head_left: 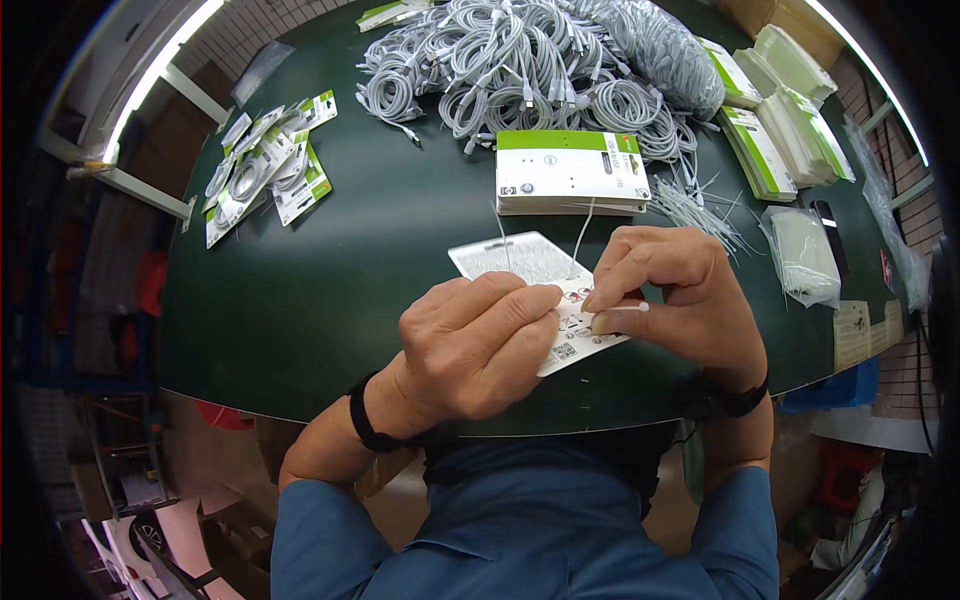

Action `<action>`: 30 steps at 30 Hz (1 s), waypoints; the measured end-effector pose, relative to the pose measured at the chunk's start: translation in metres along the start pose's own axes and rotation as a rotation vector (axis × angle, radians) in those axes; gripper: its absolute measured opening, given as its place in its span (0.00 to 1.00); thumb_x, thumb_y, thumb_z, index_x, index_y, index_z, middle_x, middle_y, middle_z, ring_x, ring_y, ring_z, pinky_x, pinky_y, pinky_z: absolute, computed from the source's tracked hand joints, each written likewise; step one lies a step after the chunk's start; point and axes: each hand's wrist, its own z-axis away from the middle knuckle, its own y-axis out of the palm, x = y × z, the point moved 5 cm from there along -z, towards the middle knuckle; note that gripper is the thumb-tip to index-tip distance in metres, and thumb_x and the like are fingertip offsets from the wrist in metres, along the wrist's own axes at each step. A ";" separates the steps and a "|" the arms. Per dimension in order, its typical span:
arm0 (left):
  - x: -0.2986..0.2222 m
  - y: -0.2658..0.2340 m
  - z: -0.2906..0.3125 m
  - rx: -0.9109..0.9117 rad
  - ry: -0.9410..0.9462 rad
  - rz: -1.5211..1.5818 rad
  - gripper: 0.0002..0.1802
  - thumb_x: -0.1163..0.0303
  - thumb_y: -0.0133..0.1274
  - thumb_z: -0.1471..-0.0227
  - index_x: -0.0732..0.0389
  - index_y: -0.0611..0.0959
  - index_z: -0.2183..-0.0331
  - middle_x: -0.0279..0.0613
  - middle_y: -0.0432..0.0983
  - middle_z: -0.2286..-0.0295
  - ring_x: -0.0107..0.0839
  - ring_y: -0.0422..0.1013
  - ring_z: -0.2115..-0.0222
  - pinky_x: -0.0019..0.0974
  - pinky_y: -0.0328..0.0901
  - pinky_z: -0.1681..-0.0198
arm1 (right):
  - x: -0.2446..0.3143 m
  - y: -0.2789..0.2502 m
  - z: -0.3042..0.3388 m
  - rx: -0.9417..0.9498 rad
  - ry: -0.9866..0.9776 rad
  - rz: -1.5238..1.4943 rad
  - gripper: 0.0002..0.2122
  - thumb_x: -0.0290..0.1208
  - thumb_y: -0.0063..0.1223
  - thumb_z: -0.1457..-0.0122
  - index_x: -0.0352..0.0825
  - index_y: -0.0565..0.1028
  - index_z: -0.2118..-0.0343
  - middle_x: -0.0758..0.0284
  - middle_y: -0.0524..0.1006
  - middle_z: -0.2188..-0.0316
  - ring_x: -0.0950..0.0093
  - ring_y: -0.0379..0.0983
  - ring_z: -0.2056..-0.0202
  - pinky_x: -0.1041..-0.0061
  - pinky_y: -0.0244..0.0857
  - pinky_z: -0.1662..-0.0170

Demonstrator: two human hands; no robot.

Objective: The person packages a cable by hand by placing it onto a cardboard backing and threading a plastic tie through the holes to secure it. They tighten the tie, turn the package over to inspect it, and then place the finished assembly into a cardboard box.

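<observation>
Dark-green worktable (350,300) under the strip lights, grey charging cables (530,60) heaped at its far side; nearer, a stack of green-and-white packaging cards (570,175); before the wearer's body, clear of that stack, one loose backing card (525,258) is held aslant above the tabletop; the left hand (480,345) is clamped on it, the right hand (675,290) pinches a white cable tie (630,307) by it; I'd judge tie-threading is the step in hand; next calls for a steady card and a fine fingertip pull.
</observation>
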 end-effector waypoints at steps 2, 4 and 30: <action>-0.007 0.002 -0.008 -0.003 0.009 -0.010 0.08 0.75 0.64 0.57 0.63 0.83 0.70 0.42 0.83 0.69 0.37 0.80 0.73 0.34 0.74 0.71 | -0.006 -0.003 -0.002 0.022 0.068 -0.125 0.06 0.17 0.70 0.52 0.32 0.84 0.71 0.65 0.81 0.72 0.77 0.77 0.69 0.79 0.68 0.66; -0.003 0.013 -0.012 -0.055 -0.016 0.099 0.07 0.75 0.64 0.53 0.63 0.83 0.69 0.42 0.83 0.70 0.36 0.80 0.73 0.34 0.73 0.71 | -0.016 -0.004 -0.004 0.079 0.193 -0.378 0.05 0.18 0.70 0.51 0.31 0.84 0.72 0.65 0.81 0.72 0.78 0.76 0.70 0.81 0.67 0.66; 0.064 0.082 -0.014 -0.296 -0.900 1.306 0.10 0.71 0.51 0.31 0.68 0.80 0.55 0.39 0.83 0.63 0.18 0.74 0.65 0.28 0.72 0.61 | -0.003 0.009 0.006 -0.421 -0.605 0.959 0.15 0.22 0.75 0.59 0.42 0.84 0.66 0.72 0.78 0.64 0.70 0.71 0.65 0.73 0.68 0.65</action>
